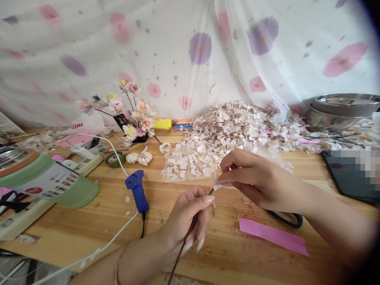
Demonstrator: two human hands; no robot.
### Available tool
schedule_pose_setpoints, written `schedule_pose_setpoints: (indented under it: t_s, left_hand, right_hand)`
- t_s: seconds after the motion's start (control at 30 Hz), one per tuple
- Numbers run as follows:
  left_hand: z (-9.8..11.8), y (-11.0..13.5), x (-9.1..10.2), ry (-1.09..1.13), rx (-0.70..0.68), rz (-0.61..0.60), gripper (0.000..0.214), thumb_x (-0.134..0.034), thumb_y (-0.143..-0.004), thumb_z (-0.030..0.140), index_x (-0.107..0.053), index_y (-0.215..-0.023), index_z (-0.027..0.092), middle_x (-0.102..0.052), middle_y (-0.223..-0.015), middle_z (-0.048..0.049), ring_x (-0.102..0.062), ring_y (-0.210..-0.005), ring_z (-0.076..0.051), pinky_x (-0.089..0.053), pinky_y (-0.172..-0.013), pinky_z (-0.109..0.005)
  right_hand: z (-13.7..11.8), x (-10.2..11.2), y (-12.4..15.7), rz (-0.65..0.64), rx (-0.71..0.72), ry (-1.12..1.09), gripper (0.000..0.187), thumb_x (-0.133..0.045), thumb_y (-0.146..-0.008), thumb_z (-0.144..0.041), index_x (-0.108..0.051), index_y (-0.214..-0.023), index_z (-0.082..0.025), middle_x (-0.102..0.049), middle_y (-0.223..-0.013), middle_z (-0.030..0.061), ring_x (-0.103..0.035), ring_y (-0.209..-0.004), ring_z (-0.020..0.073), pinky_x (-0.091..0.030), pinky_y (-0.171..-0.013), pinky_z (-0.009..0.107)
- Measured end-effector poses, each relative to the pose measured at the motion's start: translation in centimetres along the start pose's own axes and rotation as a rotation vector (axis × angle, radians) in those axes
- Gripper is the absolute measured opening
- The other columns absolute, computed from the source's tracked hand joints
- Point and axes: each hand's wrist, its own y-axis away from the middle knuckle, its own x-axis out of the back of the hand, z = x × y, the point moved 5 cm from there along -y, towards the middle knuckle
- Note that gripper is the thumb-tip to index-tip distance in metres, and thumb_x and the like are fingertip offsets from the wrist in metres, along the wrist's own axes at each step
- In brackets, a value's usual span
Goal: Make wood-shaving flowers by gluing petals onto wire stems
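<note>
A thin brown stem [179, 257] runs up through my left hand [191, 211], held between thumb and fingers just below its tip. At that tip sits a small pale petal piece [216, 184], pinched by the fingertips of my right hand [258, 178]. My right fingers partly hide how the petal meets the stem. Just behind the hands stands a clear divided box [178, 180] holding loose white petals. To the left of my left hand a blue hot glue gun [138, 192] rests on the wooden table [160, 206].
A large heap of dried petals [234, 124] lies against the curtain. Finished flowers [142, 114] stand in a dark holder. A green container [74, 186] and white cable [114, 237] occupy the left. Pink paper [273, 236], a dark tablet-like slab [344, 178] and metal bowls [326, 116] are right.
</note>
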Motion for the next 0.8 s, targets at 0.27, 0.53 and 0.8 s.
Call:
schedule_pose_setpoints:
  t_s: [0.27, 0.53, 0.8]
  left_hand:
    - [-0.2, 0.1, 0.1, 0.025, -0.014, -0.04, 0.018, -0.057, -0.085, 0.028, -0.049, -0.072, 0.019, -0.054, -0.032, 0.0063, -0.026, -0.016, -0.004, -0.011, -0.021, -0.011]
    - [0.2, 0.3, 0.1, -0.006, -0.049, -0.038, 0.016, -0.054, -0.087, 0.025, -0.05, -0.072, 0.018, -0.053, -0.032, 0.0073, -0.024, -0.016, -0.002, -0.013, -0.022, -0.011]
    - [0.0, 0.4, 0.1, -0.003, -0.089, -0.095, 0.019, -0.052, -0.09, 0.028, -0.049, -0.075, 0.018, -0.054, -0.033, 0.0077, -0.023, -0.015, -0.003, -0.014, -0.021, -0.01]
  right_hand:
    - [-0.2, 0.1, 0.1, 0.001, 0.015, 0.02, 0.023, -0.046, -0.089, -0.007, -0.065, -0.097, -0.018, -0.056, -0.091, 0.0076, -0.053, -0.083, 0.0161, -0.045, -0.069, 0.029]
    - [-0.5, 0.7, 0.2, 0.004, 0.056, 0.054, 0.026, -0.045, -0.089, -0.006, -0.065, -0.101, -0.019, -0.056, -0.092, 0.0082, -0.053, -0.085, 0.0178, -0.045, -0.073, 0.033]
    - [-0.8, 0.8, 0.1, 0.036, 0.084, 0.029, 0.026, -0.045, -0.088, -0.005, -0.066, -0.1, -0.016, -0.055, -0.091, 0.0082, -0.054, -0.085, 0.016, -0.045, -0.072, 0.03]
